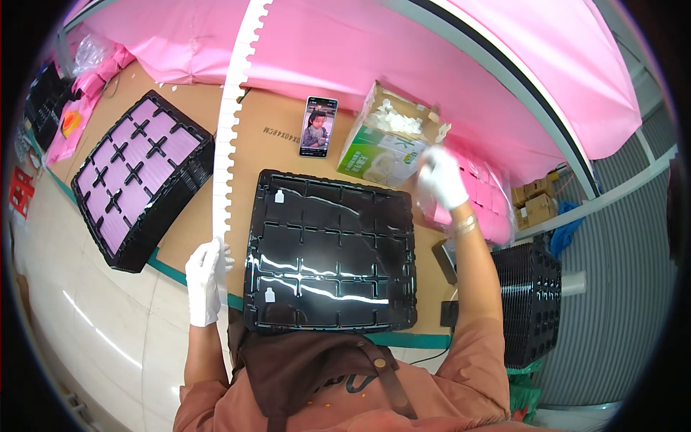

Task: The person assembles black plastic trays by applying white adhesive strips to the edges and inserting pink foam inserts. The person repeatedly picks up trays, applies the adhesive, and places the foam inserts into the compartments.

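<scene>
My left hand (206, 277), in a white glove, is closed on the lower part of a long white strip (232, 108) with a notched edge. The strip runs up past the top of the view. Before me lies a shiny black plastic tray (331, 216) with moulded ridges. Two small white bottle-shaped pieces, an upper one (279, 196) and a lower one (270, 294), lie along its left side. My right hand (440, 178), gloved too, is at the right side of an open green and white carton (381, 144) holding white scraps. Motion blurs its fingers.
A phone (318, 128) showing a video stands behind the tray. At left is a stack of black trays topped with pink-lilac sheets (137, 165). Pink wrapped packs (479, 194) lie beyond my right hand, and more black trays (529, 302) are stacked at right.
</scene>
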{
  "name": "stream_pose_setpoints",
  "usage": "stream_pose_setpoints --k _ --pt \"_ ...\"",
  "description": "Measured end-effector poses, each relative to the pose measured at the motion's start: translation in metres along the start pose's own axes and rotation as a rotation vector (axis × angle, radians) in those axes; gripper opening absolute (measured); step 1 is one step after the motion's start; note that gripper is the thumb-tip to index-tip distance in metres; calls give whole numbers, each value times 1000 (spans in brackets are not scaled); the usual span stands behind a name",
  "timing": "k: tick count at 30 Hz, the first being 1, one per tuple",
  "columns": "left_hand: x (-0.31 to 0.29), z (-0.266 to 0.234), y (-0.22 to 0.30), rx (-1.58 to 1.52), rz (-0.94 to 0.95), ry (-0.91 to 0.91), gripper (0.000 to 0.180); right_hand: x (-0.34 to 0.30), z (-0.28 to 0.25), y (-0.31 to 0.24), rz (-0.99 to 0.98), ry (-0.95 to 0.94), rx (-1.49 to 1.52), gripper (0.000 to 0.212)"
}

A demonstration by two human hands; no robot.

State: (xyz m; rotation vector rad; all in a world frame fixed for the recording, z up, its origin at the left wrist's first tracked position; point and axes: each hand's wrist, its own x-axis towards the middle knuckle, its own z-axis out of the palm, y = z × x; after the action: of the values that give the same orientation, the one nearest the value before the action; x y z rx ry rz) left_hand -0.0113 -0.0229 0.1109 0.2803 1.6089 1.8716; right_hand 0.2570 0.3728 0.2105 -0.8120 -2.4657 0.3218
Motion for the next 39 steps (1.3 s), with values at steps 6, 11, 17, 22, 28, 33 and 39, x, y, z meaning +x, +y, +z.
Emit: stream_pose_setpoints --k 6,11,17,22,28,33,39 --pt "-2 5 5 -22 21 -32 27 64 21 -39 -100 194 -459 14" --pt "-1 3 8 -40 8 -34 28 27 146 -130 -328 -392 20 16" --pt "-8 -11 12 -51 -21 -50 27 38 201 -157 -205 -610 -41 11" --pt "-6 -14 8 -101 -58 -21 26 39 201 -169 -219 -636 -170 15" --pt "-4 -9 3 -116 -20 -83 27 38 199 -170 -260 -615 -195 16" --pt "-8 -5 8 -137 -41 -81 23 27 192 -177 -272 -571 -210 15" --pt "-6 -21 2 -127 -50 -50 22 5 124 -176 -244 -342 -267 12"
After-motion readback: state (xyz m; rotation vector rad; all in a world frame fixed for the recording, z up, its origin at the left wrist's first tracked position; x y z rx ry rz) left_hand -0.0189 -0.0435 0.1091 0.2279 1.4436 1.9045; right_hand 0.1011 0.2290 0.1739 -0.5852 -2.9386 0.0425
